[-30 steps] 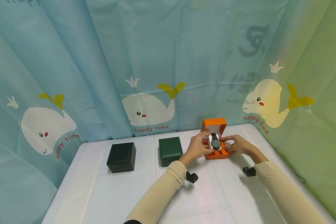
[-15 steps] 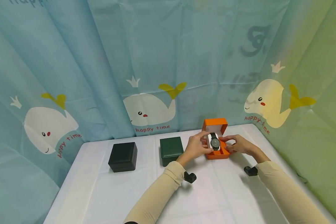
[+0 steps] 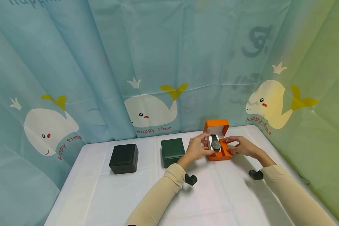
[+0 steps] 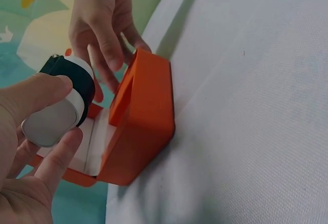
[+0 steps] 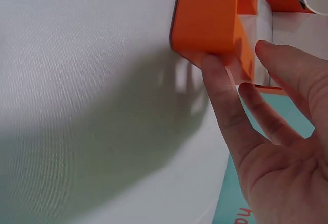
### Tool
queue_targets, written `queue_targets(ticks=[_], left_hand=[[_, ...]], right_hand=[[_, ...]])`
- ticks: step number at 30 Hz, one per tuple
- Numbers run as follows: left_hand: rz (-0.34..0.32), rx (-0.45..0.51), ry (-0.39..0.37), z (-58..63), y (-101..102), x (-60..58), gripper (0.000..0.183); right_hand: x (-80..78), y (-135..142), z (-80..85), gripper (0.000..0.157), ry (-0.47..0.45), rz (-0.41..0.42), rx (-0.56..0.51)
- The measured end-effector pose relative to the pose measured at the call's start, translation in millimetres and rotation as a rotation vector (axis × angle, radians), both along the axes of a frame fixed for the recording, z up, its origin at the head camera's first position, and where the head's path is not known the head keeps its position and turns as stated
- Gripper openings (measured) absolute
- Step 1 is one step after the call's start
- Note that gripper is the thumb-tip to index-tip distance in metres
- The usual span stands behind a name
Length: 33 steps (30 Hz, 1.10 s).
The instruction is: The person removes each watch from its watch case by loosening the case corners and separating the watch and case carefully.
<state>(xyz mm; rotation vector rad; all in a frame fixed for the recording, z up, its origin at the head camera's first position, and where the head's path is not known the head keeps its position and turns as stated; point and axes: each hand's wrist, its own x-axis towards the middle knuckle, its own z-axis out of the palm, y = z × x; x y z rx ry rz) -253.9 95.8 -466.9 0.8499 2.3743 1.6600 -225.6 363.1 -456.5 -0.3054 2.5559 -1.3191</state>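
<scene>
A watch point(image 3: 215, 144) with a dark face and black strap is wrapped round a white cushion point(image 4: 51, 124). My left hand point(image 3: 197, 147) pinches the cushion by its ends, between thumb and fingers, above the orange watch box point(image 3: 219, 158). The box's lid point(image 3: 217, 124) stands up at the back, showing a pale lining. At the box's right side is my right hand point(image 3: 241, 147), its fingers loosely bent. In the right wrist view one fingertip point(image 5: 215, 67) touches the box's outer wall, while the other fingers lie apart from it.
A closed green box point(image 3: 172, 150) stands just left of my left forearm. Further left is a closed black box point(image 3: 124, 158). A white cloth covers the table point(image 3: 147, 194). A blue curtain point(image 3: 158, 62) with whale prints hangs right behind the table's back edge.
The watch on its cushion has shifted slightly left in my left hand. My right hand stays beside the orange box, its wrist a little further right.
</scene>
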Motion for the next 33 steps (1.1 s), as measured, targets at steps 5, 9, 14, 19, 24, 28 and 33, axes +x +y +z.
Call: queue_targets(ticks=[5,9,14,19,24,28,33], left_hand=[[0.003,0.012,-0.012,0.6,-1,1.2,0.072],[0.004,0.021,-0.015,0.7,-2,1.5,0.072],[0.008,0.023,-0.013,0.6,-3,2.5,0.072],[0.0,0.028,-0.011,1.3,-3,4.0,0.072],[-0.009,0.032,0.004,2.4,-3,5.4,0.072],[-0.007,0.025,0.006,2.9,-3,7.0,0.072],[0.002,0.018,-0.01,3.1,-3,8.8,0.073]], right_hand=[[4.7,0,5.6,0.053,0.012,-0.007,0.002],[7.6,2,9.7,0.055,0.023,-0.008,-0.019],[9.8,2,12.8,0.056,0.034,-0.002,-0.035],[12.8,-1,15.2,0.06,0.035,0.017,-0.064],[15.3,-5,17.9,0.066,0.06,0.054,-0.122],[16.5,-9,19.9,0.067,0.092,0.068,-0.125],[17.3,-9,21.2,0.07,0.123,0.094,-0.112]])
